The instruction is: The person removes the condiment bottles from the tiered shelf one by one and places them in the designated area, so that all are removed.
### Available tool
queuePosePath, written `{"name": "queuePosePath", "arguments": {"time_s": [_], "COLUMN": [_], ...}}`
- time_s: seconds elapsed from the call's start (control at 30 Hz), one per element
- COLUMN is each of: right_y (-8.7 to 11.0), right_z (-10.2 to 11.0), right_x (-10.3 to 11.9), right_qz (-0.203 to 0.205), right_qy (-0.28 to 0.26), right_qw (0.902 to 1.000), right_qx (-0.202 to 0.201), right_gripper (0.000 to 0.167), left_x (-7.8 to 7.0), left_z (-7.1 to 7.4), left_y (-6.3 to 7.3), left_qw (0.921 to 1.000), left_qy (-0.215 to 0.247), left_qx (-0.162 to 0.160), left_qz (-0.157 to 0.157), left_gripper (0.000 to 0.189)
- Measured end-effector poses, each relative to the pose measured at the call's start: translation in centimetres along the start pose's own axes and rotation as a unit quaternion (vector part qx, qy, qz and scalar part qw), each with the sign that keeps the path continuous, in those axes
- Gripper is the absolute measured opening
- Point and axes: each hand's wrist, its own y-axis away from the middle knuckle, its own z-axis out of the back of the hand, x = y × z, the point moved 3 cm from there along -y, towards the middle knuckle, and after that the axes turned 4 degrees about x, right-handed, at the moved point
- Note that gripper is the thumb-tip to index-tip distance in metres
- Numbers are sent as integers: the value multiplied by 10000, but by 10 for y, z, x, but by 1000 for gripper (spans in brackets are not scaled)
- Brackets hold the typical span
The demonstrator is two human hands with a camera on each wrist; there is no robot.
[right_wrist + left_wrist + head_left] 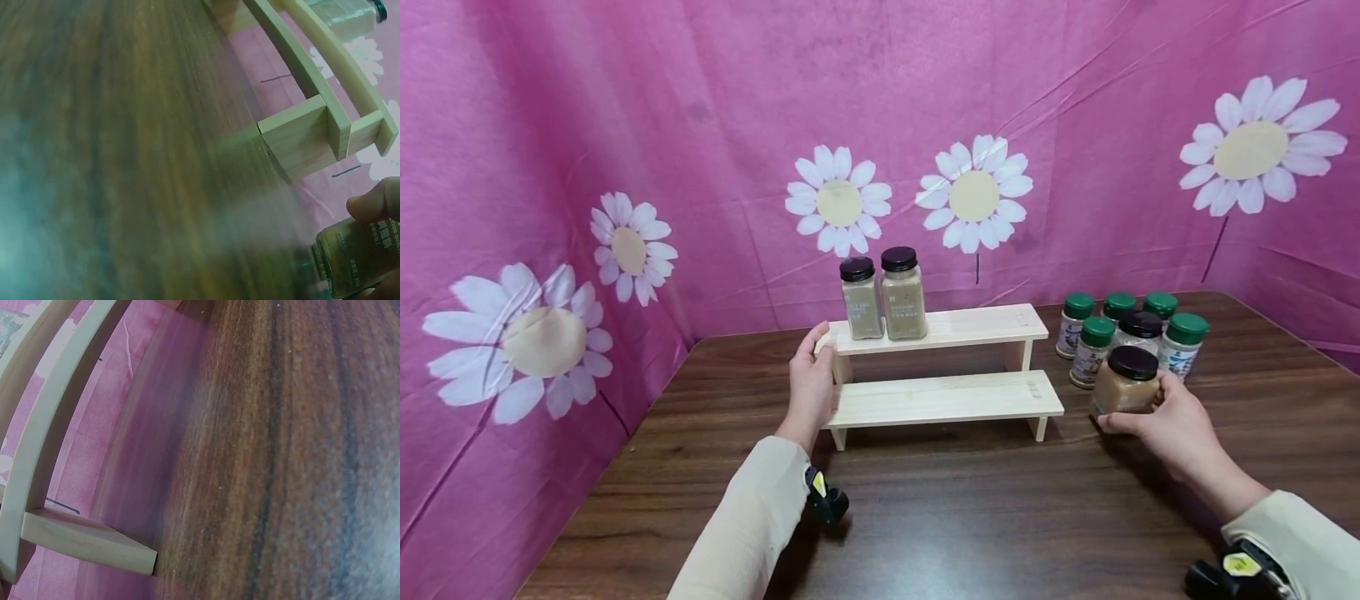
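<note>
A two-tier pale wooden rack (936, 400) stands on the table. On its upper tier, toward the left, are two spice jars with black lids, a shorter jar (863, 308) and a taller jar (904, 302). My left hand (811, 387) grips the left end of the rack, with fingertips up at the top tier's corner. To the right of the rack, my right hand (1180, 429) holds a square spice jar (1123, 390) of tan powder between thumb and fingers. The same jar (356, 259) appears at the lower right of the right wrist view, label showing, near the table surface.
Behind the held jar stands a group of several green-capped spice bottles (1088, 354) and one black-lidded jar (1138, 329). The brown wood-grain table (940, 517) runs back to a pink cloth backdrop (722, 167) printed with white daisies.
</note>
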Motion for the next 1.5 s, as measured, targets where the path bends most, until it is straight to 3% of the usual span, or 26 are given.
{"name": "queuePosePath", "arguments": {"time_s": [0.3,0.53,1.0,1.2,1.4,1.5], "right_y": [-3,-5,-5,-5,-2,1], "right_z": [-3,-4,-5,10,29,36], "right_x": [-9,-13,-13,4,36,53], "right_qz": [19,-17,-163,-109,185,269], "right_qy": [-365,-190,-239,-59,206,57], "right_qw": [9993,9998,9992,9998,9989,9979], "right_qx": [-12,-51,287,136,-368,-587], "right_gripper": [68,71,84,99,99,98], "left_x": [-2,-2,0,0,0,-1], "left_z": [0,0,0,0,0,0], "left_y": [2,3,2,1,2,1], "left_qw": [9999,9998,10000,10000,9999,9999], "left_qy": [-122,-169,-2,-76,-77,-82], "left_qx": [-5,-25,-4,-50,-84,-62], "left_qz": [-39,-53,6,-10,27,14], "left_gripper": [37,37,38,38,38,38]}}
